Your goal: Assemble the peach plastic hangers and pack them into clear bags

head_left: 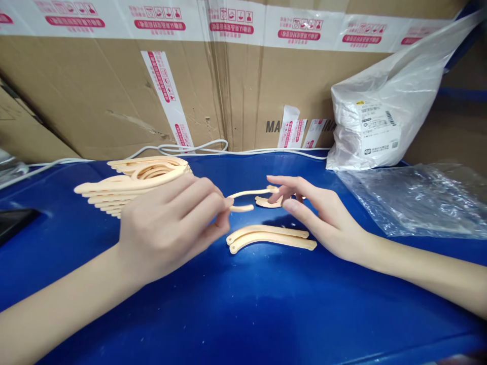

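One thin strip (245, 193) in left hand (171, 223) (pinched), two curved strips (271, 237) nearby.

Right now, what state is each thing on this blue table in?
Left hand, fingers pinched shut on one end of the strip.
Right hand, fingers open, at the strip's other end.
Strip, held off the table.
Stack, fanned, lying down.
Curved pair, flat, side by side.
White bag, full, leaning on the box.
Clear bag, flat, crumpled.
Box, taped shut.
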The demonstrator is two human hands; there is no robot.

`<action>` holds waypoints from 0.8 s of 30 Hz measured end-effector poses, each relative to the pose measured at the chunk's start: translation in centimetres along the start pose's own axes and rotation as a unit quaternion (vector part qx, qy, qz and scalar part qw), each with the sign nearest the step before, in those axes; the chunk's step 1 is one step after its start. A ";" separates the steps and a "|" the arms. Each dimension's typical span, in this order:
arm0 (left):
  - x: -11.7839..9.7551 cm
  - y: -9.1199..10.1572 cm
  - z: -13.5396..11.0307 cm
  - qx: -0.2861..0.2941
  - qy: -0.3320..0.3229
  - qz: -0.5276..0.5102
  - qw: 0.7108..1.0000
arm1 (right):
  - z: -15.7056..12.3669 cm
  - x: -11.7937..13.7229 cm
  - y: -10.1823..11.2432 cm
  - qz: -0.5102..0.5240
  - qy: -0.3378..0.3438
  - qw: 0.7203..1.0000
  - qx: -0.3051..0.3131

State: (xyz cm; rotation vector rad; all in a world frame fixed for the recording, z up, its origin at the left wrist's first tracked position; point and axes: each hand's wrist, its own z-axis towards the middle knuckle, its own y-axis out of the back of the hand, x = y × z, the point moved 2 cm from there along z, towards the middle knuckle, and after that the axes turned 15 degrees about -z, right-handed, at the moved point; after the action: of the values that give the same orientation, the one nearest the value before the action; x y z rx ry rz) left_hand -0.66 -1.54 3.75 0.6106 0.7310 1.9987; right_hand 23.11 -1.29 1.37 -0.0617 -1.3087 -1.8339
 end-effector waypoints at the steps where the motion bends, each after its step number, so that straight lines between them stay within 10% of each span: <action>1: -0.3 0.1 -0.1 0.004 -0.039 0.003 0.999 | 0.0 0.1 0.1 0.022 -0.006 1.000 0.020; 10: -1.8 0.8 0.0 0.017 -0.171 0.051 0.984 | 0.5 0.2 -0.1 0.103 -0.088 0.978 0.158; 17: -1.5 -0.1 0.0 0.012 -0.011 -0.054 0.998 | 0.9 -0.7 -0.3 0.231 -0.171 0.951 0.119; 24: -1.8 -1.3 -0.3 0.139 0.081 -0.164 0.973 | 1.1 -1.0 -1.1 0.258 -0.168 0.948 0.081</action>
State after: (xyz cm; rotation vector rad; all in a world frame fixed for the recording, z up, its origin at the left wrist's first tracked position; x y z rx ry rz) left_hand 0.70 -2.62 2.39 0.4532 1.1464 1.6648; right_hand 22.58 0.31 0.56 -0.5953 -1.4986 -1.2979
